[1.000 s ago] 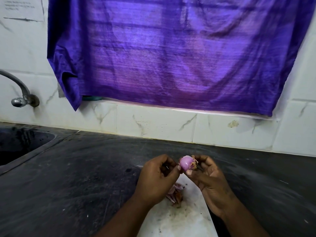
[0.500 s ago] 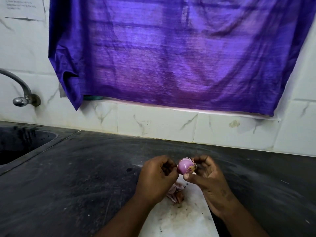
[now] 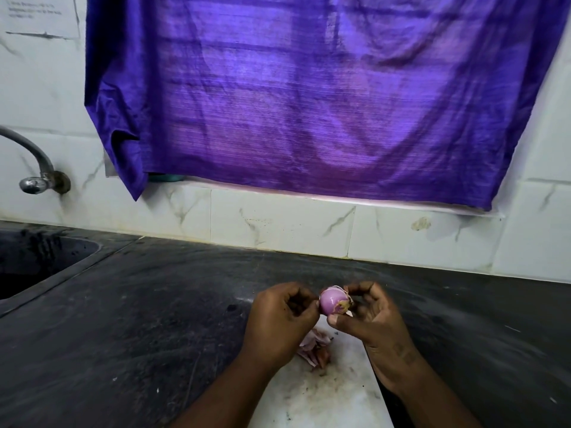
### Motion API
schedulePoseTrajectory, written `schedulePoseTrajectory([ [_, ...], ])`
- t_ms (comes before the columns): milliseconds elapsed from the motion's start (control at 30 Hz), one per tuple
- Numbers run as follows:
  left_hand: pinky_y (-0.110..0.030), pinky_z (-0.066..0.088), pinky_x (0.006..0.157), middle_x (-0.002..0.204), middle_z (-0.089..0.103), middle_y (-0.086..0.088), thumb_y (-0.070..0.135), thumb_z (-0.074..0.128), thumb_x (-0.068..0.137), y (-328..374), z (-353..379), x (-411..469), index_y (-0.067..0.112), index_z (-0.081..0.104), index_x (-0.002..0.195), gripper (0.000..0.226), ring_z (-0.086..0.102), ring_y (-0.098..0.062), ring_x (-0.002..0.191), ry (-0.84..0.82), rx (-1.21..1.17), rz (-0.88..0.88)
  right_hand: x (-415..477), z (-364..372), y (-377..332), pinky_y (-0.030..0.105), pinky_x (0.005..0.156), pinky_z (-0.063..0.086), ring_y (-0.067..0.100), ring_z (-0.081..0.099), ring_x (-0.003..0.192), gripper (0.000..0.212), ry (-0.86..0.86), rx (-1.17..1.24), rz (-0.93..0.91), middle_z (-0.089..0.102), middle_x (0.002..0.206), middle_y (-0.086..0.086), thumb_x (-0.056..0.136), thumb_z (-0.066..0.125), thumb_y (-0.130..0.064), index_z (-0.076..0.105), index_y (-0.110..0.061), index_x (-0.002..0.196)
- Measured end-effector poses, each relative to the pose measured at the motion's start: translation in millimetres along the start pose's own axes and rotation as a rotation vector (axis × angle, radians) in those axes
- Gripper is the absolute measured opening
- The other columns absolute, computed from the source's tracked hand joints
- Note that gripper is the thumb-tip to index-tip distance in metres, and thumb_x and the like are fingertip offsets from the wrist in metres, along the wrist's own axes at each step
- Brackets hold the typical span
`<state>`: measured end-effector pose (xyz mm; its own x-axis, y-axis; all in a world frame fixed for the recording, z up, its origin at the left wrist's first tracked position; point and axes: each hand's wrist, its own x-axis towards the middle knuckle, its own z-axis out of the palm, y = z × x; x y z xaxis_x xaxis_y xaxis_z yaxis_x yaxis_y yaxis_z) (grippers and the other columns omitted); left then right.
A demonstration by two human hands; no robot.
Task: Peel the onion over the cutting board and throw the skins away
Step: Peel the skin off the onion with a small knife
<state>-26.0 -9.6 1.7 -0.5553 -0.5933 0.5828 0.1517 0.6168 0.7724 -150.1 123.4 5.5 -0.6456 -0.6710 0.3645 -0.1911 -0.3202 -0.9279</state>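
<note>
Your left hand [image 3: 279, 318] and right hand [image 3: 369, 316] both pinch the small onion [image 3: 332, 302], held above the far end of the cutting board [image 3: 324, 393]. Shed skins [image 3: 313, 350] lie on that board, below your left hand.

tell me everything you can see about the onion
The onion is small, round and glossy pinkish purple, mostly peeled. A yellowish-brown end faces right, with thin pale strips of skin still clinging over its top and right side. It is held in the air above the far end of the white cutting board, pinched between the left hand and the right hand, whose fingertips touch it.
</note>
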Motion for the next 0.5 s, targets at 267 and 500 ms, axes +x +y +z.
schedulePoseTrajectory([
  [267,-0.028,0.051,0.056,0.071,0.069,0.003,0.014,0.071,0.084,2.2,-0.4,1.4,0.022,0.068,0.075,0.012,0.064,-0.012,0.067,0.002,0.098,-0.019,-1.5,2.2,-1.1,0.036,0.084,0.059,0.028,0.073,0.102,0.051,-0.019,0.017,0.002,0.077,0.106,0.008,0.066,0.083,0.016,0.063,-0.008,0.107],
  [500,-0.037,0.056,0.064,0.078,0.073,0.004,0.023,0.071,0.091,3.6,0.7,0.1,0.025,0.074,0.083,0.008,0.068,-0.013,0.072,-0.042,-0.021,-0.019,-0.4,0.8,-3.0,0.034,0.080,0.060,0.026,0.073,0.104,0.050,0.009,0.074,0.005,0.076,0.110,0.011,0.061,0.083,0.003,0.066,-0.015,0.104],
])
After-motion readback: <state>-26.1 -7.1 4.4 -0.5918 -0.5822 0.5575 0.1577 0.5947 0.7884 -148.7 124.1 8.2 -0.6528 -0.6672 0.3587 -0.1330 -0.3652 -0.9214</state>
